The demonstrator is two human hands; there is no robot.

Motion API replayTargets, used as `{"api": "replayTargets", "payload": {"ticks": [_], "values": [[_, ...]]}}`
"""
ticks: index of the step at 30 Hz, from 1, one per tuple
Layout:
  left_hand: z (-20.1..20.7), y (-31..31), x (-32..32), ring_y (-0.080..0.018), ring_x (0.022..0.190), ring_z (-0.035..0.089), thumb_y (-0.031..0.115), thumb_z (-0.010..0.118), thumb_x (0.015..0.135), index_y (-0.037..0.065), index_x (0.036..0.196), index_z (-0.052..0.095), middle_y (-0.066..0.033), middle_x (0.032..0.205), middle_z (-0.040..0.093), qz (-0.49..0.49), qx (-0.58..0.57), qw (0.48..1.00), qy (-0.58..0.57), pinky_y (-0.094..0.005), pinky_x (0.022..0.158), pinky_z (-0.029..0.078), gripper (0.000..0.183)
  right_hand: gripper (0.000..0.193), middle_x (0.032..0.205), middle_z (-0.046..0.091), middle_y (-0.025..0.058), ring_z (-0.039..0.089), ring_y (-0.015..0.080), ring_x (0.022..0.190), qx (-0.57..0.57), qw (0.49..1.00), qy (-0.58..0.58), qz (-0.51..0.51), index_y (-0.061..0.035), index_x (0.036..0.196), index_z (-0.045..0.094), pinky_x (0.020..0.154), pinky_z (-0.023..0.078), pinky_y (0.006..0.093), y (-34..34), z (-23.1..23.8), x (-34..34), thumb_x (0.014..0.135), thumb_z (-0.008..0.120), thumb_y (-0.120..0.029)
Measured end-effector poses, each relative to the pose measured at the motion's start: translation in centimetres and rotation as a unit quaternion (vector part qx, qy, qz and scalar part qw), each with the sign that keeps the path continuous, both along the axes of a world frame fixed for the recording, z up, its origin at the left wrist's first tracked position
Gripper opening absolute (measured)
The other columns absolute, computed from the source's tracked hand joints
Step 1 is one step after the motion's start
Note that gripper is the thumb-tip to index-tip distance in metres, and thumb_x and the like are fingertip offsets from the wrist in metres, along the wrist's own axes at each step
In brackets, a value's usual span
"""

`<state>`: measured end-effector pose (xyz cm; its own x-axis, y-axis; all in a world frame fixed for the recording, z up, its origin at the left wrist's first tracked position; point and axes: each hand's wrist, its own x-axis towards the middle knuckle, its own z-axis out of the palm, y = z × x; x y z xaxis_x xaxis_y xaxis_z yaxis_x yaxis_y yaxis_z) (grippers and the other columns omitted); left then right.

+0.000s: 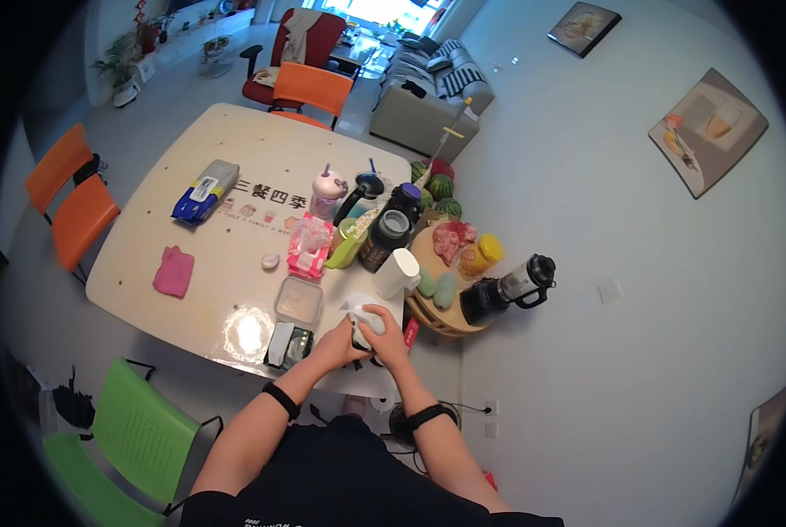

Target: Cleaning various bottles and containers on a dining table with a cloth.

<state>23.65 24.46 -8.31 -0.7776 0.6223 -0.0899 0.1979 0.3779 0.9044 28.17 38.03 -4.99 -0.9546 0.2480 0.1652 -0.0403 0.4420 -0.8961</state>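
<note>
Both hands meet over the table's near right corner, around a white, crumpled-looking thing [364, 326]. My left hand [337, 343] is closed at its left and lower side. On its other side my right hand [384, 334] has its fingers curled round it. The fingers cover much of the thing, so its kind is hard to make out. Just beyond lies a clear square plastic box [299, 300]. A dark phone-like object [301, 346] with a white piece [280, 342] on it sits beside my left wrist. Close to my right hand stands a white jug [396, 272].
Behind the jug stand a dark wide-mouthed bottle [387, 237], a green pitcher [347, 243], a pink tissue pack [310, 246] and a pink cup [327, 193]. A pink cloth [174, 271] and wipes pack [206, 191] lie left. A blender [509, 288] rests on a round stand [446, 321].
</note>
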Motion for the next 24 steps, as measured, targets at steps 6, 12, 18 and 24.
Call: {"api": "replayTargets", "payload": {"ticks": [6, 12, 18, 24], "values": [[-0.3, 1.3, 0.4, -0.042, 0.095, 0.057, 0.033, 0.073, 0.068, 0.004, 0.129, 0.035, -0.0241, 0.107, 0.059, 0.002, -0.007, 1.0, 0.029, -0.0452, 0.078, 0.047, 0.077, 0.028, 0.107, 0.057, 0.0113, 0.053, 0.0259, 0.104, 0.085, 0.996, 0.021, -0.023, -0.0041, 0.106, 0.054, 0.091, 0.039, 0.0352, 0.3, -1.1, 0.0, 0.08, 0.063, -0.012], [-2.5, 1.6, 1.3, -0.0436, 0.094, 0.057, 0.029, 0.065, 0.076, 0.005, 0.127, 0.037, -0.0236, 0.103, 0.06, 0.054, 0.036, 0.992, 0.107, -0.0454, 0.077, 0.047, 0.063, 0.023, 0.093, 0.054, 0.014, 0.05, 0.0337, 0.094, 0.233, 0.946, 0.084, -0.208, -0.0027, 0.097, 0.053, 0.081, 0.039, 0.0406, -3.4, -1.7, -0.1, 0.078, 0.063, -0.013], [-0.1, 0.6, 0.8, -0.0386, 0.089, 0.061, 0.036, 0.073, 0.065, 0.004, 0.119, 0.048, -0.0212, 0.096, 0.063, -0.001, 0.002, 0.999, 0.039, -0.0418, 0.075, 0.049, 0.067, 0.023, 0.095, 0.056, 0.0095, 0.054, 0.0256, 0.095, 0.065, 0.997, -0.019, 0.024, -0.0062, 0.095, 0.057, 0.084, 0.041, 0.0342, 1.9, -0.7, -0.2, 0.076, 0.067, -0.015], [-0.3, 1.3, 0.3, -0.0388, 0.088, 0.061, 0.039, 0.075, 0.064, 0.001, 0.114, 0.05, -0.0233, 0.094, 0.063, -0.032, -0.007, 0.998, 0.052, -0.0425, 0.074, 0.049, 0.068, 0.02, 0.096, 0.057, 0.0099, 0.055, 0.0257, 0.095, -0.024, 0.997, -0.037, 0.068, -0.0064, 0.094, 0.057, 0.086, 0.041, 0.0349, 2.5, -1.0, -0.6, 0.077, 0.064, -0.014]]}}
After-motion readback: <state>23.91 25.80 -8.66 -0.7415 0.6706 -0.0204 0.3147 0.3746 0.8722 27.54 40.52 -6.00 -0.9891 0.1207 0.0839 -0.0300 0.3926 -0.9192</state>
